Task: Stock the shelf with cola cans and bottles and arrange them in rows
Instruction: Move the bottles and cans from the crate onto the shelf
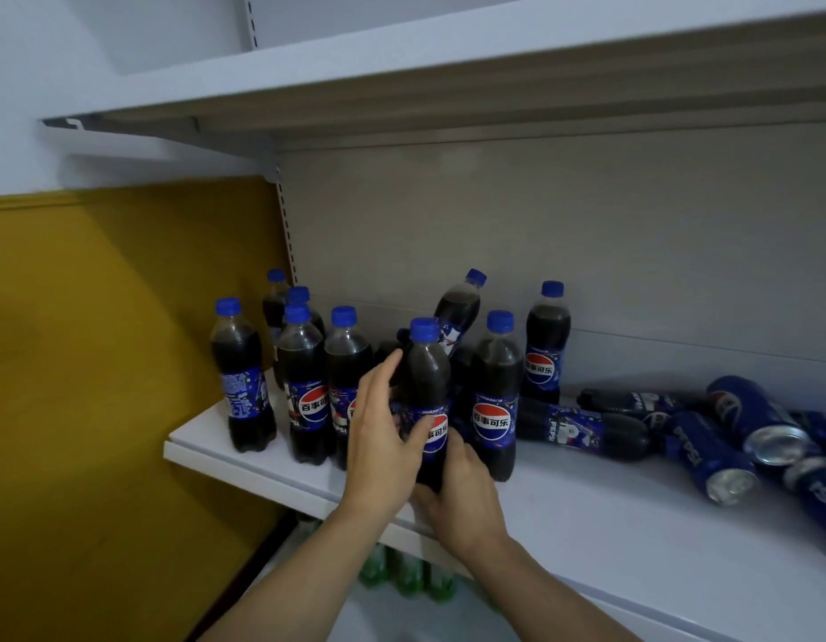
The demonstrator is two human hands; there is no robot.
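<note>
On the white shelf (587, 525), seen from the head camera, both hands hold one upright cola bottle (425, 377) at the front edge. The left hand (383, 437) wraps its side, thumb across the label, and the right hand (462, 493) cups its base. Standing bottles (304, 386) crowd to the left and another stands just beside it on the right. Behind, a tilted bottle (457, 312) leans on its neighbours. Further right, fallen bottles (582, 428) and cans (745, 410) lie on their sides.

The step in hand looks like setting this bottle into the front row. The next move likely calls for squaring it with its neighbours, then righting the leaning one without toppling the cluster.
</note>
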